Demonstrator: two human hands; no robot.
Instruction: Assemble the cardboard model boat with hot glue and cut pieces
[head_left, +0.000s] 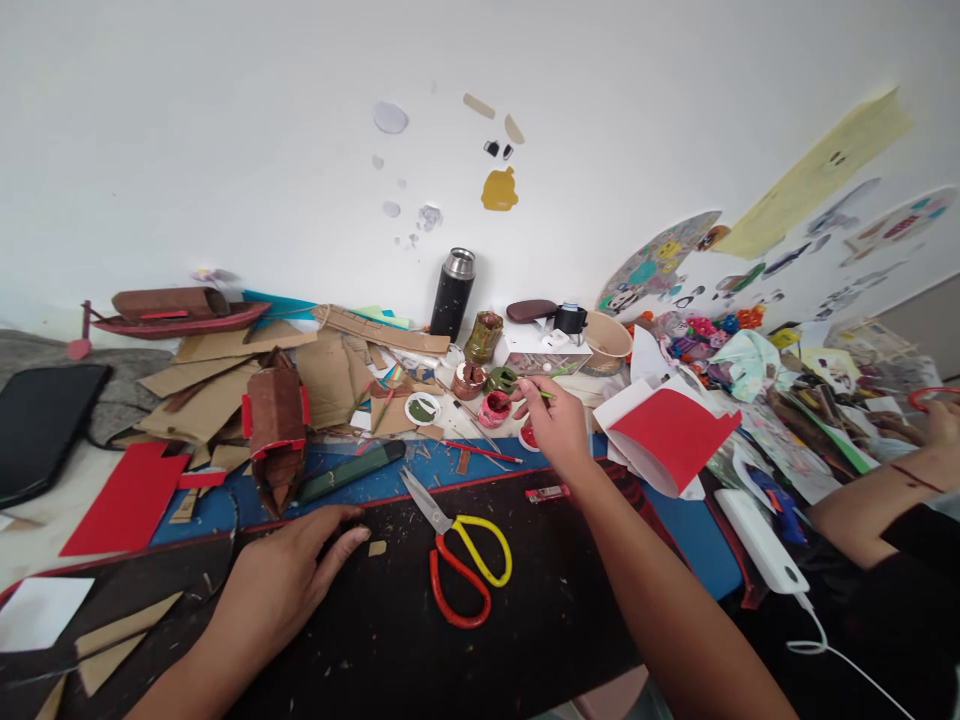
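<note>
My right hand [551,425] pinches a thin green brush [546,394] above the paint jars, beside the green paint jar [501,380] and the red paint jar [495,408]. My left hand [300,560] rests on the black mat, fingers curled with a gap between thumb and forefinger, and nothing shows in it. A small cardboard piece [377,548] lies just right of it. Scissors with red and yellow handles [457,550] lie partly open between my hands. Behind my left hand stands a brown cardboard boat model [277,425] with red strips.
A black flask [452,295] stands by the wall. Cardboard scraps [217,385] and a finished-looking boat [180,312] are at the left. Red paper [671,430] and a white power strip [761,540] lie right. Another person's arm [874,500] reaches in at the far right.
</note>
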